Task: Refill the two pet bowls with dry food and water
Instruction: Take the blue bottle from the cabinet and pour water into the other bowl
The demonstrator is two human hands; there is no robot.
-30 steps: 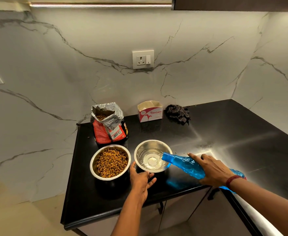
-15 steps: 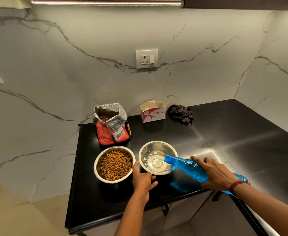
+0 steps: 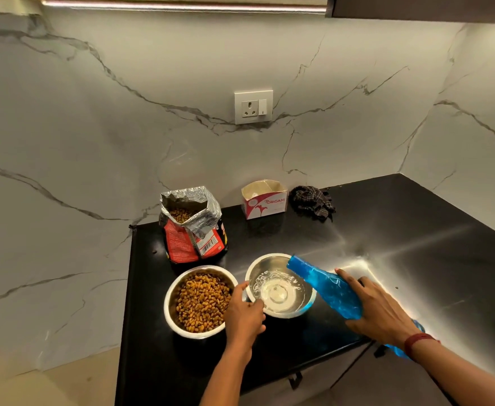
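Two steel bowls stand side by side near the counter's front edge. The left bowl [image 3: 171, 303] is full of brown dry food. The right bowl [image 3: 306, 301] holds some clear water. My left hand [image 3: 243, 316] grips the right bowl's near-left rim. My right hand [image 3: 382, 312] holds a blue plastic bottle [image 3: 325, 284], tipped down to the left with its mouth over the right bowl's rim. An open red and silver food bag [image 3: 192, 227] stands behind the left bowl.
A black counter [image 3: 401, 238] runs to marble walls behind and on the right. At the back stand a small red and white open carton [image 3: 265, 199] and a crumpled dark cloth [image 3: 312, 202]. The counter's left edge drops to the floor.
The bottle's mouth has risen and moved further over the water bowl. More water lies in the bowl. My left hand has shifted up onto the bowl's rim.
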